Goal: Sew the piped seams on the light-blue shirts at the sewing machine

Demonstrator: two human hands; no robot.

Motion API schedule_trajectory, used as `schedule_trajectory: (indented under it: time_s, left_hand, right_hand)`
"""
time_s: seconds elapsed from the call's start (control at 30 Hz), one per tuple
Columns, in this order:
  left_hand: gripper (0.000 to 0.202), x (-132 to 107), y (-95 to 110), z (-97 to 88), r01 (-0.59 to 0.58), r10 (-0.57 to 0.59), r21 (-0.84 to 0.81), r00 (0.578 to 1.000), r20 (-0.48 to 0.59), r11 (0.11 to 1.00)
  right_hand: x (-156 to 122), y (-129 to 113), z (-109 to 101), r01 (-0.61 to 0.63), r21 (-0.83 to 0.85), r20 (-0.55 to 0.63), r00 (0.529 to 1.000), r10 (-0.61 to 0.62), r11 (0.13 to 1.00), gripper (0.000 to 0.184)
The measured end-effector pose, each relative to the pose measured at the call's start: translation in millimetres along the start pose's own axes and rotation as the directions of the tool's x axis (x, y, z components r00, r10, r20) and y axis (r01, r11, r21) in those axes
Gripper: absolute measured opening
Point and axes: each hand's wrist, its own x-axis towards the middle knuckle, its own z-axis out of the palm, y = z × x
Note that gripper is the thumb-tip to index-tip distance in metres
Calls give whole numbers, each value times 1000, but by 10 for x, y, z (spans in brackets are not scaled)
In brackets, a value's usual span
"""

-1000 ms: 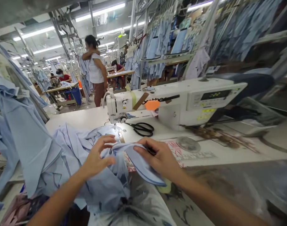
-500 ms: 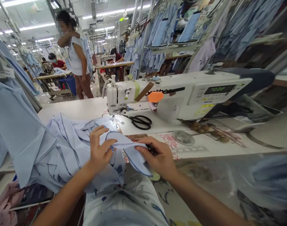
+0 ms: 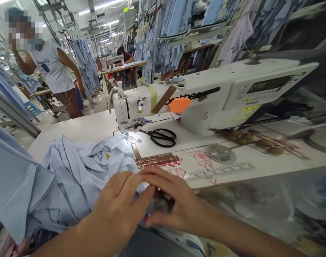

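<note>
My left hand (image 3: pixel 120 205) and my right hand (image 3: pixel 176 201) meet at the table's front edge, fingertips close together. Both are curled inward and smeared by motion. A dark, blurred object shows inside the curve of my right hand; its kind is unclear. Whatever my left fingers pinch is hidden behind them. Light blue cloth (image 3: pixel 71 178) with dark seam lines lies bunched left of my hands, reaching the needle area of the white sewing machine (image 3: pixel 130 110). Black-handled scissors (image 3: pixel 163 137) rest on the table beside the needle.
A clear ruler (image 3: pixel 221 171) and a round disc (image 3: pixel 220 153) lie along the front of the sewing table (image 3: pixel 79 125). An orange tag (image 3: pixel 179 105) is on the machine. A person (image 3: pixel 53 71) stands behind on the left; another sits farther back. Blue garments (image 3: pixel 85 60) hang around.
Both hands have come down towards me and together; the blue piece stretched between them no longer shows there. The view has shifted, and the standing person has turned and appears farther left.
</note>
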Motion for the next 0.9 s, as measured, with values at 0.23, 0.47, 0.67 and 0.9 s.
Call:
schedule_trajectory:
  time_s: [0.23, 0.47, 0.67, 0.9]
  left_hand:
    - [26, 52, -162, -40, -139, 138, -16, 989, -48, 990]
    - [23, -58, -682, 335, 16, -64, -155, 948, -312, 988]
    - [24, -195, -723, 534, -185, 176, -119, 981, -78, 976]
    - [38, -287, -930, 384, 91, -49, -185, 974, 221, 978]
  right_hand:
    - [157, -10, 61, -13, 119, 0, 1000, 13, 993, 39]
    - [270, 156, 85, -593, 528, 210, 784, 584, 607, 21]
    - [445, 565, 140, -652, 342, 257, 758, 600, 677, 21]
    - [492, 1106, -68, -35, -504, 261, 947, 190, 863, 25]
